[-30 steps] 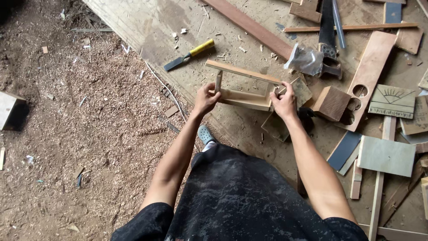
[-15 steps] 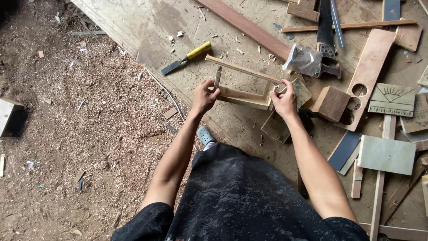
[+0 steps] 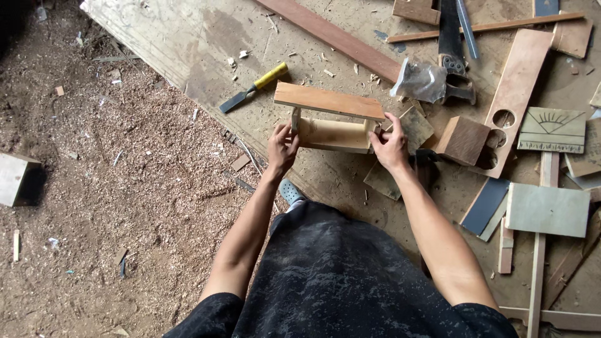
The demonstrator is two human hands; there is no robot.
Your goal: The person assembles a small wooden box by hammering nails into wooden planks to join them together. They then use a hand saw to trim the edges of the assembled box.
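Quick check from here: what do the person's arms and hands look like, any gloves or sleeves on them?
No gloves: the left hand and right hand are bare, with no rings, watch or bands visible. Both forearms are uncovered up to short black sleeves near the shoulders. The sleeves belong to a black top flecked with pale dust or speckles.

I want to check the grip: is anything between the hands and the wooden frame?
Nothing visible. The left hand and right hand each grip an end of the frame directly.
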